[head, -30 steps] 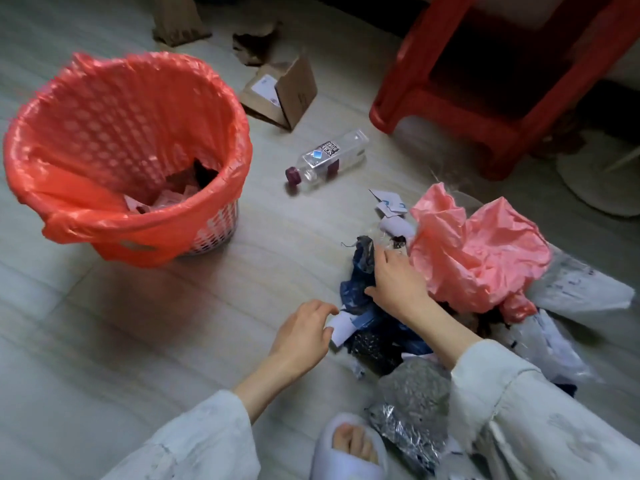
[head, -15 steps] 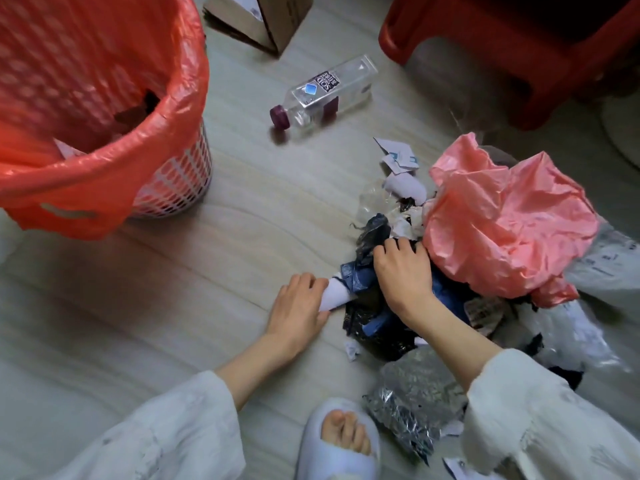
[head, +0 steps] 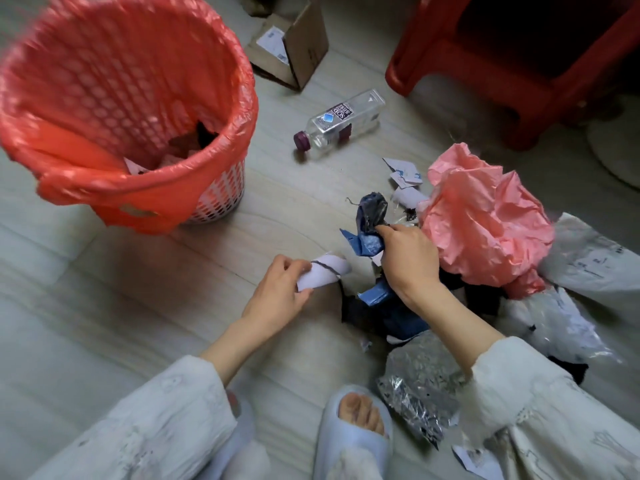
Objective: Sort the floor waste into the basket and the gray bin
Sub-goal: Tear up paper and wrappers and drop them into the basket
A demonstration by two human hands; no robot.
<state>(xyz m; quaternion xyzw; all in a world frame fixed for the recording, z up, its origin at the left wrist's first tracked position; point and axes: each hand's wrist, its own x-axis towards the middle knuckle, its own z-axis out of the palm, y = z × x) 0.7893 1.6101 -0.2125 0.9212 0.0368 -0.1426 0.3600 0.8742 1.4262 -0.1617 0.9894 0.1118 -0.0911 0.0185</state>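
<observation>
Left hand (head: 277, 292) pinching white paper scrap (head: 325, 271), right hand (head: 408, 258) gripping dark blue wrapper (head: 370, 216) at waste pile's edge, bare floor (head: 173, 296) between hands and basket (head: 221, 199)

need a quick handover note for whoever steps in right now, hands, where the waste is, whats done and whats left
Left hand: fingers curled round a white paper scrap, just above the floor.
Right hand: gripping a dark blue plastic bag, its top sticking up above the fist.
Basket with its red liner stands to the left and already has some scraps inside.
Left on the floor: clear bottle, cardboard box, crumpled pink bag, silver foil bag, white mailers and paper bits.
The gray bin is not in view.
Next, probably: drop both held pieces, then work through the pile.
</observation>
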